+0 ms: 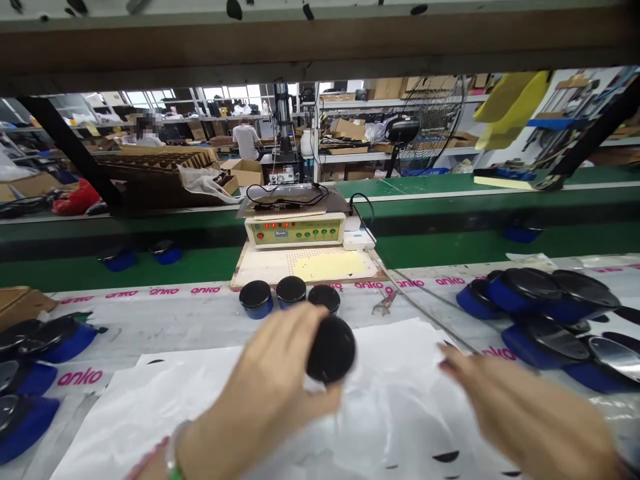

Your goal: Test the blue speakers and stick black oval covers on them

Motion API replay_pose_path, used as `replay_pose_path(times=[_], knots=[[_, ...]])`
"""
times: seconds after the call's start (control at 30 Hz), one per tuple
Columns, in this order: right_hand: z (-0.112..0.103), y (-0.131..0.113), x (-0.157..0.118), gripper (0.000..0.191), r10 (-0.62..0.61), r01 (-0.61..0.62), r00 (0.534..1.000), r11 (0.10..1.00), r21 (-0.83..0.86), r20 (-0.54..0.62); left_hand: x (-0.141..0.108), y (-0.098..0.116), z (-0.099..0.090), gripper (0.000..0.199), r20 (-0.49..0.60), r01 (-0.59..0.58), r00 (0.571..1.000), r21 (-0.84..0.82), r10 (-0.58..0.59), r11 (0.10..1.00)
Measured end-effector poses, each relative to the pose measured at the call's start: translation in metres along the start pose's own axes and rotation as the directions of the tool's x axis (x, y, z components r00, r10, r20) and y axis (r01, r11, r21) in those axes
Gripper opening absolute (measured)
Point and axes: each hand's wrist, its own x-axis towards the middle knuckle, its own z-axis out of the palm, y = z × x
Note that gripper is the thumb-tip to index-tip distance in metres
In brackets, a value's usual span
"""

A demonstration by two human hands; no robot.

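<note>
My left hand is closed around a small round black-topped container, tilted so that its top faces me, over the white sheets. Its side is mostly hidden by my fingers. Just beyond it stand three similar blue containers with black tops: one at left, one in the middle and one at right, partly covered by my hand. My right hand is apart from the held container, over the right part of the white sheets. Motion smears its fingers, so whether they grip anything is unclear.
Larger blue, black-topped containers are grouped at right and left. A control box with red digits sits on a board ahead, its cable running right. Behind is a green conveyor belt with more containers. A shelf beam crosses overhead.
</note>
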Motion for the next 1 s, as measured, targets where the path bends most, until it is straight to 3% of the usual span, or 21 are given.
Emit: replay_pose_path(times=[0.07, 0.13, 0.17, 0.23, 0.3, 0.37, 0.47, 0.57, 0.67, 0.73, 0.83, 0.87, 0.93, 1.0], knots=[[-0.001, 0.033, -0.005, 0.014, 0.012, 0.001, 0.999, 0.946, -0.323, 0.038, 0.018, -0.006, 0.016, 0.050, 0.088, 0.000, 0.996, 0.016, -0.002, 1.000], [0.006, 0.061, -0.006, 0.016, 0.047, 0.058, 0.984, 0.824, -0.563, 0.171, 0.039, -0.004, 0.045, 0.049, 0.281, -0.056, 0.958, -0.020, 0.059, 0.998], [0.011, 0.072, -0.006, 0.020, 0.074, 0.088, 0.969, 0.786, -0.612, 0.234, 0.049, -0.001, 0.062, 0.049, 0.359, -0.083, 0.929, -0.036, 0.091, 0.996], [0.021, 0.088, -0.008, 0.026, 0.091, 0.126, 0.943, 0.794, -0.594, 0.321, 0.065, 0.006, 0.093, 0.054, 0.425, -0.080, 0.901, -0.022, 0.082, 0.997], [0.028, 0.097, -0.012, 0.029, 0.083, 0.137, 0.932, 0.819, -0.557, 0.352, 0.071, 0.003, 0.107, 0.065, 0.456, -0.027, 0.890, 0.019, 0.016, 0.999], [0.031, 0.099, -0.016, 0.029, 0.067, 0.142, 0.931, 0.839, -0.526, 0.358, 0.066, -0.014, 0.098, 0.079, 0.476, 0.042, 0.877, 0.070, -0.070, 0.997], [0.029, 0.089, -0.005, 0.035, 0.033, 0.137, 0.938, 0.879, -0.457, 0.345, 0.040, -0.064, 0.055, 0.091, 0.461, 0.190, 0.850, 0.185, -0.256, 0.964], [0.021, 0.062, 0.033, 0.040, -0.020, 0.139, 0.951, 0.919, -0.370, 0.307, 0.010, -0.115, 0.020, 0.063, 0.445, 0.320, 0.803, 0.240, -0.397, 0.916], [0.017, 0.028, 0.076, 0.040, -0.074, 0.141, 0.978, 0.926, -0.349, 0.197, -0.009, -0.135, 0.006, 0.055, 0.459, 0.361, 0.787, 0.198, -0.412, 0.911], [0.023, 0.004, 0.087, 0.038, -0.147, 0.187, 0.976, 0.941, -0.281, 0.159, -0.022, -0.126, 0.001, 0.070, 0.411, 0.407, 0.784, 0.226, -0.466, 0.885], [0.048, -0.022, 0.063, 0.041, -0.278, 0.306, 0.936, 0.946, -0.108, 0.216, -0.061, -0.087, -0.005, 0.074, 0.278, 0.514, 0.745, 0.340, -0.606, 0.787], [0.059, -0.025, 0.049, 0.045, -0.299, 0.322, 0.924, 0.945, -0.064, 0.237, -0.079, -0.070, -0.005, 0.075, 0.228, 0.546, 0.727, 0.379, -0.648, 0.747], [0.078, -0.024, 0.022, 0.045, -0.316, 0.319, 0.904, 0.947, 0.040, 0.287, -0.116, -0.036, 0.000, 0.095, 0.114, 0.594, 0.702, 0.451, -0.703, 0.666], [0.093, -0.014, 0.008, 0.041, -0.249, 0.224, 0.925, 0.968, 0.117, 0.288, -0.145, -0.008, 0.005, 0.085, 0.037, 0.620, 0.705, 0.452, -0.708, 0.641]])
